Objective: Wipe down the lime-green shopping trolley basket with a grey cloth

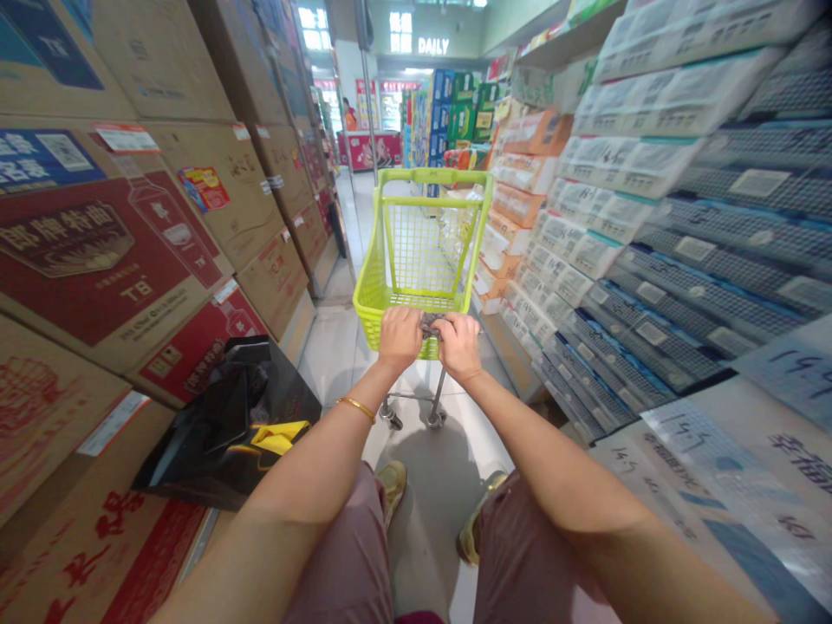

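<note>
A shop aisle with a pale tiled floor runs straight ahead, walled by printed cartons on the left and stacked packs on the right. Nearest are 2 yellowish shoes on the floor, and beside them on the left a black bag with a yellow patch leans by the cartons. Past them, both forearms reach forward, a gold bracelet on the left wrist. The left hand and right hand sit side by side, palms down, their fingers curled narrow over the cart's handle; the undersides of the grip are hidden. Neither hand is nearer: the handle lies across the body, between and under the 2 sets of fingers, while the shopping cart extends straight away from them, its long axis along the aisle. The cart is bright lime green, with gridded mesh walls, a tall looped far end and thin metal legs; 2 small wheels show below. The handle looks dark and mottled where it shows. Farther off stand green boxes and a lit DAILY sign.
</note>
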Available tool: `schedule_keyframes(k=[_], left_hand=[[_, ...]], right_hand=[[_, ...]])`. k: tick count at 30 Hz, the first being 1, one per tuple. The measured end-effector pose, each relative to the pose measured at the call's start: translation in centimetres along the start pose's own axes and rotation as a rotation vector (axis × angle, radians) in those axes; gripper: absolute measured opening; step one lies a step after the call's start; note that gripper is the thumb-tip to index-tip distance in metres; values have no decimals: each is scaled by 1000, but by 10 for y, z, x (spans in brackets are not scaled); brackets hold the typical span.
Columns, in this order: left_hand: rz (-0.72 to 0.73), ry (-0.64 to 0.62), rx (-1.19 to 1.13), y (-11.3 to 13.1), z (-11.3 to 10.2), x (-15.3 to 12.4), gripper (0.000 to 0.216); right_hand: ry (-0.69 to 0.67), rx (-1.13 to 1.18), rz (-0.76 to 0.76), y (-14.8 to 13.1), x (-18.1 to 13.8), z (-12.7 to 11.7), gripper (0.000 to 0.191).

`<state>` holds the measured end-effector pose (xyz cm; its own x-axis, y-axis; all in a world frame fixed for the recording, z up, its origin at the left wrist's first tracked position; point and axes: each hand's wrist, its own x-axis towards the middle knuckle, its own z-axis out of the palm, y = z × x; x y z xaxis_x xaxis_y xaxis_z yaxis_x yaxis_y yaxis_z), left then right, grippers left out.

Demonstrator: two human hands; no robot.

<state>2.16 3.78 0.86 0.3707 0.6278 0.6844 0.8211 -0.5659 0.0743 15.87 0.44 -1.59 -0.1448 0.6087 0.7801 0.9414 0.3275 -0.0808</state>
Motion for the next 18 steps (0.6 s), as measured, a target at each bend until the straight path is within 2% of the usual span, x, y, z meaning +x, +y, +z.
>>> schedule_keyframes(k=[8, 10, 12, 18], left_hand=[[-7, 35, 15, -2, 3, 2, 37], [-9, 36, 21, -2, 3, 1, 37], [-7, 34, 28, -2, 3, 1, 37], [-1, 12, 19, -2, 2, 1, 37]], right_hand=[[-333, -103, -210, 4, -37, 28, 23], [-378, -116, -263, 4, -41, 30, 23], [-350, -121, -262, 3, -38, 28, 23], [-119, -98, -141, 1, -6, 7, 26]])
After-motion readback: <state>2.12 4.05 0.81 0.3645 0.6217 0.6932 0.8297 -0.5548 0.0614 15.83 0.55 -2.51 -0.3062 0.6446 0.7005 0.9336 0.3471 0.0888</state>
